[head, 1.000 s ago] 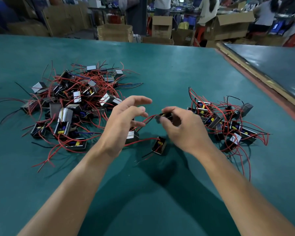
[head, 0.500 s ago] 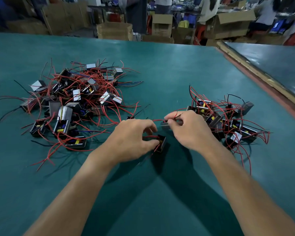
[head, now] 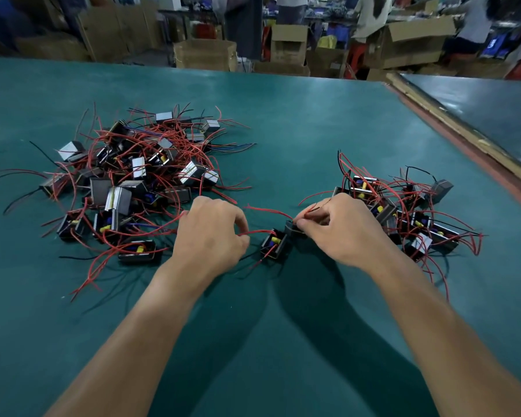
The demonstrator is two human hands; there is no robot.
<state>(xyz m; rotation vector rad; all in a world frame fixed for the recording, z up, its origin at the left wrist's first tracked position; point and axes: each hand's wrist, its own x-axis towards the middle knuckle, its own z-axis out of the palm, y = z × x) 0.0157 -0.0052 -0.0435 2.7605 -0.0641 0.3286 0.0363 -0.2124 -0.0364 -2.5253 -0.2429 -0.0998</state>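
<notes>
Touching at the frame's centre, the nearer black module lies tilted on the bench, yellow and blue parts showing, its red lead pinched by the left grip; the farther module sits in the right grip.

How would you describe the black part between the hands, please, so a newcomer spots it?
The green table bears a large heap of wired parts left and a smaller heap right. In the gap, between left hand and right hand, lies the black part. It lies free of both heaps, yellow core showing.
</notes>
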